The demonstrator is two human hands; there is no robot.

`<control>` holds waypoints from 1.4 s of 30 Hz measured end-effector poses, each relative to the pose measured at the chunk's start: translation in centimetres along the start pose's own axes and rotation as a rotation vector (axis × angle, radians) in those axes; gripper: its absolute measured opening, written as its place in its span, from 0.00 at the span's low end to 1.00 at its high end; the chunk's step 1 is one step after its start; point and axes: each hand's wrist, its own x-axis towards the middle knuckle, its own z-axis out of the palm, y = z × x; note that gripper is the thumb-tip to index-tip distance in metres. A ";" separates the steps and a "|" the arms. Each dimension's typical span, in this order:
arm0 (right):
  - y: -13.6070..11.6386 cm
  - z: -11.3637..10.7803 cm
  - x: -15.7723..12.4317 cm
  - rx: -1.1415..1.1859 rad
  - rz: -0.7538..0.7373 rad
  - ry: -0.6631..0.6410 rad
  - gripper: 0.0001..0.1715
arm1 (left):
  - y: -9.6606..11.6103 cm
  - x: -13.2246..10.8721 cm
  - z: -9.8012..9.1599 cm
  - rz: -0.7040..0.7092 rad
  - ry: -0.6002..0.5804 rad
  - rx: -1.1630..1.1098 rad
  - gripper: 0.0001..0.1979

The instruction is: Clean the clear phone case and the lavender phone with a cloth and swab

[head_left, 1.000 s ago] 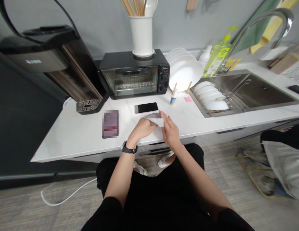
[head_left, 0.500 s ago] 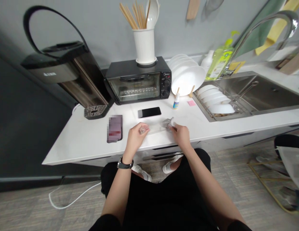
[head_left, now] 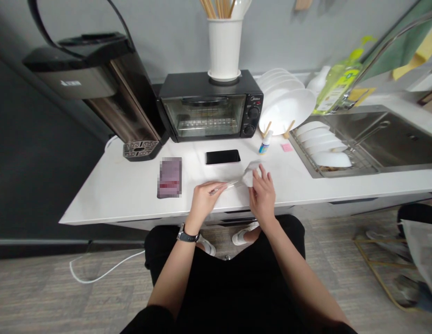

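My left hand [head_left: 203, 199], with a watch on its wrist, is closed on one end of a thin clear flat strip [head_left: 229, 186] lying low over the white counter [head_left: 125, 195]. My right hand [head_left: 261, 194] is closed on a small white wipe or cloth [head_left: 250, 172] pressed against the strip's other end. I cannot tell exactly what the strip is. A black phone [head_left: 222, 157] lies just behind my hands.
A dark card case [head_left: 170, 177] lies left of my hands. Behind stand a black toaster oven [head_left: 209, 110], a water dispenser [head_left: 97, 88], a utensil holder [head_left: 224, 48], a small dropper bottle [head_left: 265, 144], a pink note [head_left: 286, 147], white plates [head_left: 288, 109] and a sink [head_left: 383, 137] with bowls.
A second ago both hands held a folded white sheet close together. They then spread apart along the clear strip; now the right hand has lifted the white wipe to its right end.
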 end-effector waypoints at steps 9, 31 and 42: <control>-5.5 2.6 -0.2 -0.008 -0.441 -0.255 0.18 | -0.7 0.1 -0.5 -0.004 -0.003 0.168 0.11; -6.5 4.0 -0.6 -0.066 -0.296 -0.188 0.18 | -1.2 0.1 -0.6 0.010 0.034 0.187 0.11; -0.1 0.3 0.3 -0.207 -0.104 -0.090 0.32 | -0.7 0.4 -0.2 -0.012 0.029 -0.055 0.10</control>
